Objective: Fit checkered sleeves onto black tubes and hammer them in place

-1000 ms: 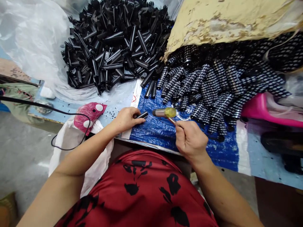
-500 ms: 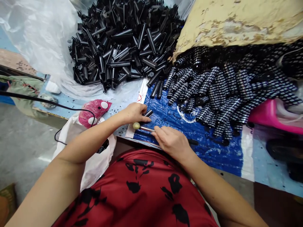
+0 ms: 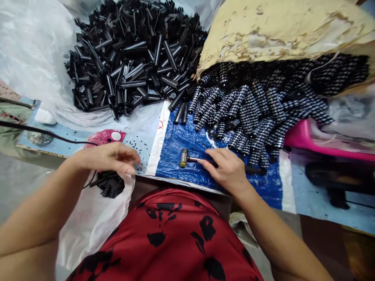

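Note:
My right hand (image 3: 227, 168) rests over the handle of a small hammer (image 3: 184, 157), thumb and fingers spread apart around it. The hammer lies on the blue sheet (image 3: 172, 134), its metal head and yellowish face to the left, the dark grip coming out on the right of my hand. My left hand (image 3: 118, 158) hovers above the white bag (image 3: 88, 234) at the table's edge, fingers loosely bent and apart, nothing seen in it. Black patterned pieces (image 3: 113, 185) show in the bag below it.
A heap of black plastic tubes (image 3: 134, 66) stands at the back. Black-and-white patterned pieces (image 3: 249, 105) lie in a pile to the right, partly under a yellow foam slab (image 3: 272, 31). A pink bin (image 3: 304, 136) and a pink packet (image 3: 113, 136) flank the work place.
My left hand has moved left from the sheet to above the bag, and the black tube beside it is gone from there. My right hand and the hammer have shifted right; its fingers have spread.

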